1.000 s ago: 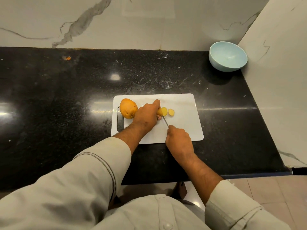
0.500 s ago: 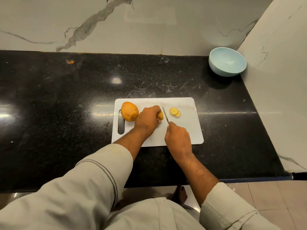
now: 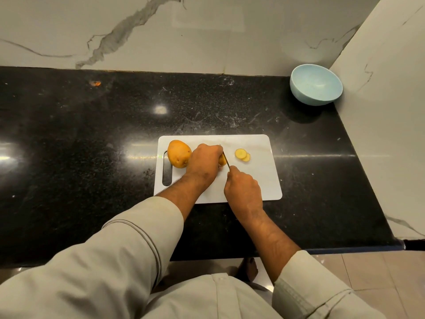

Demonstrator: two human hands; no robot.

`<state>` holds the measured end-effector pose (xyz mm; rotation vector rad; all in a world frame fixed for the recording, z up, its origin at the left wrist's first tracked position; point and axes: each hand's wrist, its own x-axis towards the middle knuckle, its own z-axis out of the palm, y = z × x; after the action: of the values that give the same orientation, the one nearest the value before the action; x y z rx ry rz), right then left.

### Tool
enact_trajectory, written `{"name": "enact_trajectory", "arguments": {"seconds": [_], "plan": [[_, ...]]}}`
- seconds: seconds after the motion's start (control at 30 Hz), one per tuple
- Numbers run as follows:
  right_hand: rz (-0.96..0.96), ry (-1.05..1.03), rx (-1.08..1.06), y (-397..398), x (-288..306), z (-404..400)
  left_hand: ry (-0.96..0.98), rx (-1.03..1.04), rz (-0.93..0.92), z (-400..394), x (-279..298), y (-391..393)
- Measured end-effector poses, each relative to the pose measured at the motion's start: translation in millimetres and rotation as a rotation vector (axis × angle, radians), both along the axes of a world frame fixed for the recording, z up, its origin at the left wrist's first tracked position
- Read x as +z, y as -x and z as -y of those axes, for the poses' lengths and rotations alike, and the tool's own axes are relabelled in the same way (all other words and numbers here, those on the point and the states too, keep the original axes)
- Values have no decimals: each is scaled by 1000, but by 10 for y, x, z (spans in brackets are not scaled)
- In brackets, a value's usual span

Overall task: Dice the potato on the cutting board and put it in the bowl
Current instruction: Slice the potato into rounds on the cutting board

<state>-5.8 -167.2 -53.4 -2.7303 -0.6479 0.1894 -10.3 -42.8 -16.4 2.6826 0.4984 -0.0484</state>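
A white cutting board (image 3: pixel 257 180) lies on the black counter. My left hand (image 3: pixel 204 163) grips a potato (image 3: pixel 222 160) on the board, hiding most of it. My right hand (image 3: pixel 243 189) holds a knife (image 3: pixel 226 159) whose blade stands against the potato's cut end. Two thin potato slices (image 3: pixel 242 155) lie overlapping on the board to the right of the blade. A second, whole potato (image 3: pixel 179 154) rests at the board's left end beside the handle slot. The light blue bowl (image 3: pixel 316 85) stands at the far right corner, nothing visible in it.
The black counter (image 3: pixel 92 146) meets a marble wall (image 3: pixel 207 31) at the back and another marble wall (image 3: pixel 388 111) on the right beside the bowl. A small orange scrap (image 3: pixel 96 83) lies far left. The counter's front edge runs under my forearms.
The knife came off the board, lifted, and now its blade is set against the potato's end again. The two slices lie further right of my left hand.
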Motion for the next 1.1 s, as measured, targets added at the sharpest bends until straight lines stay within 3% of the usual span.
{"name": "enact_trajectory", "arguments": {"seconds": [0.47, 1.1], "plan": [[-15, -6, -3, -60, -29, -102, -55, -20, -19, 5, 3, -2], [-88, 27, -3, -135, -34, -159, 10, -17, -2, -58, -64, -47]]}}
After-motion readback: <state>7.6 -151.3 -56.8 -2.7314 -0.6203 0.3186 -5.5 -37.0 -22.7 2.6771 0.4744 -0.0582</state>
